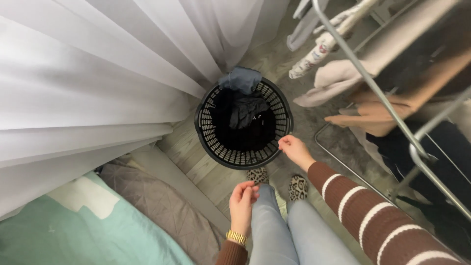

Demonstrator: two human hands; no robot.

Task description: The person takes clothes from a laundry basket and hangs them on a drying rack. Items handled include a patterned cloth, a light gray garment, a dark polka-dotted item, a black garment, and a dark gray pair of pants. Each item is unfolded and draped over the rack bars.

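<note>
Black plastic laundry basket (283,105), round with latticed walls, is standing on the wood floor (189,147) just ahead of the person's feet. Dark clothes (245,110) are lying in the basket, and a grey-blue garment (240,78) is draping over the far rim.

Right hand (294,148) is reaching to the near-right rim of the basket. Its fingers are bunched together with the tips at the rim; touching or just short of it, cannot tell. Left hand (243,196) is hovering nearer the person than the basket, above the left knee, fingers curled in with tips meeting the thumb, nothing showing between them. A gold bracelet (237,237) is sitting on that wrist.

Judgement: the hands are closing on the basket, with only the right at it. Lifting it would call for a firm hold on the rim, likely on both sides, since the load is sitting toward the far side.

No packages, labels or signs are showing. Small white marks on the dark clothes are too small to make out.

White curtain (98,73) is hanging left of the basket, a metal drying rack (392,113) with clothes is standing to the right, a teal bed cover (73,230) is lying near-left, and leopard slippers (298,187) are planted just behind the basket.
</note>
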